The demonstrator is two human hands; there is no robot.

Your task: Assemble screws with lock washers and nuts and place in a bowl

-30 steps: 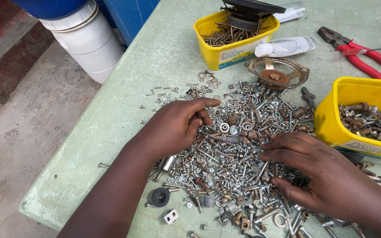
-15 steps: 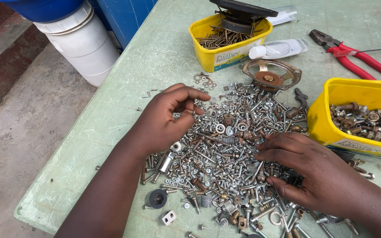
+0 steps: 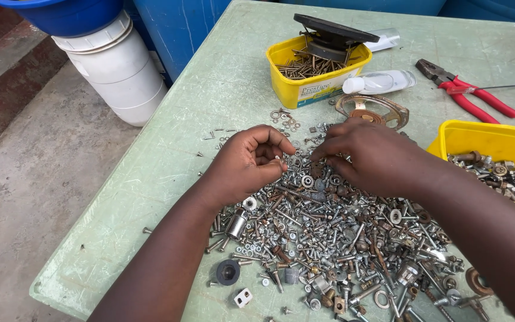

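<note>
- The pile of screws, nuts and washers [image 3: 335,238] lies in the middle of the pale green table [image 3: 168,161], spread from under both hands toward 5 o'clock.
- The left hand [image 3: 248,164] rests on the pile's 10 o'clock edge. Its fingers are curled in, and thumb and forefinger pinch one small silver screw [image 3: 279,160]; the screw is too small for me to tell how its long axis points.
- The right hand [image 3: 371,155] lies flat at the pile's 12 o'clock edge, fingers [image 3: 329,156] pointing toward 9 o'clock, down among the pieces. I cannot tell if it grips anything; the fingertips are hidden in the metal.
- The two hands are near each other, fingertips almost facing. The pinched screw sits between them, already in the left hand, so the left is the nearer one.
- Count, going outward: two hands, one pile, too many loose pieces to count.
- Two yellow tubs: one [image 3: 305,83] at 12 o'clock with rusty screws inside and a dark speaker part on top, one [image 3: 490,143] at 3 o'clock with nuts and bolts.
- One rusty round metal frame [image 3: 372,108] lies just past the right hand.
- One pair of red-handled pliers [image 3: 469,95] lies at 2 o'clock, well apart.
- One white bucket [image 3: 120,71] stands on the floor at 10 o'clock, beside the table.
</note>
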